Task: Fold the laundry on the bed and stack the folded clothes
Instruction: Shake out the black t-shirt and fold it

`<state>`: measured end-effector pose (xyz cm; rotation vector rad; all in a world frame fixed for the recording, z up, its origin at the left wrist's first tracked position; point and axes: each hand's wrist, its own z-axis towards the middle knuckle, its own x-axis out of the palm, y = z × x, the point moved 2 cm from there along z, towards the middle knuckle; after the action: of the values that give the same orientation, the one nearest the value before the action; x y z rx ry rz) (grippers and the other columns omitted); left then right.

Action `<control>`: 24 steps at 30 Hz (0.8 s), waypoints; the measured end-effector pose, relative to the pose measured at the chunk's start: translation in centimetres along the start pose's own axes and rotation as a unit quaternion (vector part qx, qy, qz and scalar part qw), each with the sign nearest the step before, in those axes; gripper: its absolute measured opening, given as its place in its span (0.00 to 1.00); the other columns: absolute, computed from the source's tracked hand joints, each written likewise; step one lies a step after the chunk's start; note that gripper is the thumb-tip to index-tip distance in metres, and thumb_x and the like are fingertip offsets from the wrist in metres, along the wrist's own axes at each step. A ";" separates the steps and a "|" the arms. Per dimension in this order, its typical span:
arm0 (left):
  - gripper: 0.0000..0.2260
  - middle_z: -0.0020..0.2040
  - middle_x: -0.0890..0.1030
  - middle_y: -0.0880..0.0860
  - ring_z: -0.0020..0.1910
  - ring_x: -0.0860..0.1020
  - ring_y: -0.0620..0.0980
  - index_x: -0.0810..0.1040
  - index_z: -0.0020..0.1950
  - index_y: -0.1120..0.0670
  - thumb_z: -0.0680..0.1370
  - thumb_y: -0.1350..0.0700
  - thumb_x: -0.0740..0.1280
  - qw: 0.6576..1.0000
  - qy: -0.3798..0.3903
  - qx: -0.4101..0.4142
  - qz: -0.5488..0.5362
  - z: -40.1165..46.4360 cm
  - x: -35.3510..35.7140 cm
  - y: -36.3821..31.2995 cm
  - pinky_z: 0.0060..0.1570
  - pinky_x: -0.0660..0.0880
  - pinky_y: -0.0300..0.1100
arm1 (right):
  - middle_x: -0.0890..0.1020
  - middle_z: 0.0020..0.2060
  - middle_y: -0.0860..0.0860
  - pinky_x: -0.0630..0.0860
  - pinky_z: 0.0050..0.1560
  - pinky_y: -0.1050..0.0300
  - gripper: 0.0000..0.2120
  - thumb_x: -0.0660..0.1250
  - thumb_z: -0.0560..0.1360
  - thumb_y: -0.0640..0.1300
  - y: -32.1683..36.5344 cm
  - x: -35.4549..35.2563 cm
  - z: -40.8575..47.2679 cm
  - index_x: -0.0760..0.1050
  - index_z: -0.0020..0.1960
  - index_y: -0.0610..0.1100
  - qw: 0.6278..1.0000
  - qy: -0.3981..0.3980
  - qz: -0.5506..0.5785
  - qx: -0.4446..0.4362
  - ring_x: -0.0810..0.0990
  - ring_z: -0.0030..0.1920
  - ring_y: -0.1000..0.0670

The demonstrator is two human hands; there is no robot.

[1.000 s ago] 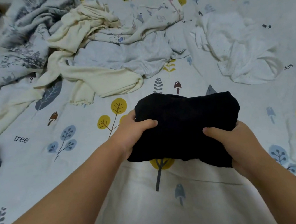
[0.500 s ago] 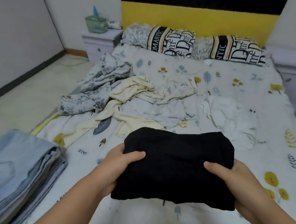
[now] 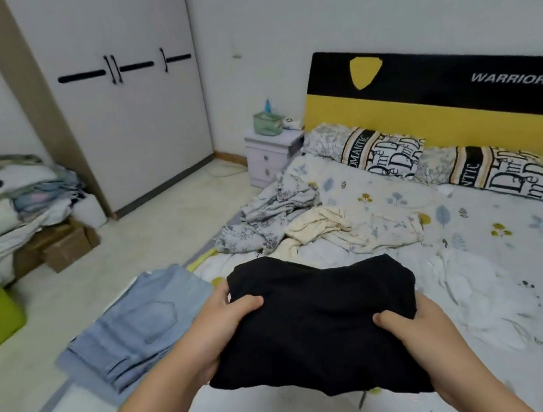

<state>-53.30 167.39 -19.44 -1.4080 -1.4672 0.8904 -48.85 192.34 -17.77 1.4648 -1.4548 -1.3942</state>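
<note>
Now carrying | left hand [image 3: 221, 319] and right hand [image 3: 418, 331] each clamped on folded black garment [image 3: 316, 324], held above bed [image 3: 493, 384] | I'd keep it level, lower squarely onto denim stack [image 3: 140, 323] near left, edges aligned.

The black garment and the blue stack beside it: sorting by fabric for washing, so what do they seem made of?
The black garment, held in the left hand and right hand, looks like a soft matte knit, perhaps cotton: it sags without shine. The blue stack looks like light-wash denim: a stitched patch pocket and stiff flat folds.
</note>
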 end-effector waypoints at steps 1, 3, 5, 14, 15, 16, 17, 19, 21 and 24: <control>0.14 0.53 0.83 0.53 0.48 0.83 0.50 0.75 0.57 0.49 0.74 0.61 0.68 1.000 -0.016 0.007 -0.001 -0.7 -0.9 -0.4 0.42 0.77 0.41 | 0.82 0.43 0.53 0.77 0.43 0.55 0.11 0.67 0.71 0.37 0.7 0.9 -0.3 0.75 0.47 0.53 1.000 0.006 -0.010 -0.016 0.81 0.45 0.51; 0.15 0.53 0.83 0.53 0.48 0.83 0.51 0.75 0.58 0.49 0.74 0.62 0.68 0.999 -0.047 0.014 -0.003 -2.0 -2.9 -1.1 0.42 0.78 0.41 | 0.82 0.40 0.56 0.74 0.38 0.59 0.11 0.68 0.70 0.38 1.8 2.8 -0.7 0.75 0.45 0.53 0.999 0.014 -0.031 -0.041 0.80 0.42 0.54; 0.17 0.54 0.82 0.53 0.50 0.82 0.53 0.74 0.60 0.49 0.74 0.61 0.69 0.997 -0.071 0.013 -0.005 -2.9 -5.0 -1.6 0.46 0.78 0.45 | 0.82 0.38 0.56 0.76 0.40 0.57 0.10 0.68 0.70 0.37 2.6 4.8 -0.8 0.76 0.44 0.52 0.997 0.027 -0.044 -0.049 0.80 0.42 0.54; 0.16 0.52 0.83 0.56 0.49 0.82 0.57 0.75 0.60 0.52 0.74 0.63 0.67 0.988 -0.137 0.004 -0.066 -2.5 -16.0 -2.0 0.45 0.77 0.46 | 0.82 0.39 0.54 0.74 0.37 0.58 0.08 0.67 0.69 0.37 5.7 16.3 1.6 0.76 0.44 0.49 0.991 0.088 -0.067 -0.074 0.80 0.41 0.53; 0.16 0.52 0.83 0.56 0.49 0.82 0.57 0.75 0.61 0.52 0.74 0.63 0.67 0.987 -0.146 0.001 -0.070 -2.0 -17.3 -1.8 0.45 0.76 0.46 | 0.82 0.38 0.53 0.76 0.38 0.57 0.07 0.67 0.70 0.37 5.9 17.9 2.2 0.76 0.43 0.48 0.991 0.093 -0.072 -0.071 0.81 0.41 0.53; 0.16 0.52 0.82 0.56 0.50 0.82 0.57 0.74 0.61 0.52 0.74 0.63 0.68 0.985 -0.157 0.001 -0.071 -1.4 -18.7 -1.7 0.46 0.77 0.47 | 0.82 0.39 0.52 0.76 0.40 0.56 0.07 0.67 0.70 0.37 6.2 19.5 2.8 0.76 0.43 0.48 0.990 0.098 -0.076 -0.067 0.81 0.41 0.52; 0.17 0.52 0.82 0.56 0.50 0.81 0.57 0.74 0.61 0.52 0.74 0.63 0.68 0.983 -0.170 0.003 -0.069 -0.7 -20.1 -1.6 0.47 0.77 0.48 | 0.82 0.39 0.52 0.77 0.41 0.56 0.07 0.67 0.70 0.36 6.4 21.1 3.5 0.75 0.43 0.48 0.989 0.105 -0.080 -0.063 0.81 0.42 0.52; 0.17 0.53 0.81 0.56 0.51 0.81 0.57 0.74 0.61 0.53 0.74 0.63 0.68 0.979 -0.192 0.006 -0.063 0.9 -22.8 -1.2 0.53 0.77 0.51 | 0.82 0.40 0.51 0.77 0.44 0.55 0.08 0.67 0.69 0.36 6.8 24.5 5.3 0.76 0.43 0.48 0.986 0.120 -0.095 -0.059 0.80 0.43 0.51; 0.17 0.54 0.81 0.56 0.52 0.80 0.57 0.74 0.61 0.53 0.74 0.64 0.68 0.976 -0.205 0.006 -0.069 2.6 -25.4 -0.7 0.56 0.76 0.54 | 0.82 0.40 0.51 0.77 0.45 0.54 0.07 0.67 0.69 0.36 7.1 27.8 7.4 0.76 0.43 0.47 0.982 0.136 -0.117 -0.057 0.80 0.44 0.50; 0.16 0.54 0.81 0.56 0.52 0.80 0.57 0.73 0.60 0.53 0.74 0.64 0.67 0.968 -0.235 0.006 -0.088 5.6 -28.9 0.6 0.56 0.76 0.55 | 0.81 0.43 0.50 0.77 0.44 0.54 0.07 0.67 0.70 0.37 7.3 32.6 11.0 0.75 0.46 0.47 0.975 0.165 -0.139 -0.043 0.80 0.44 0.51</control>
<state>-59.53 139.18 -25.37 -1.0759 -1.9003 1.1678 -66.94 162.38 -21.24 1.7960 -0.9997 -1.2766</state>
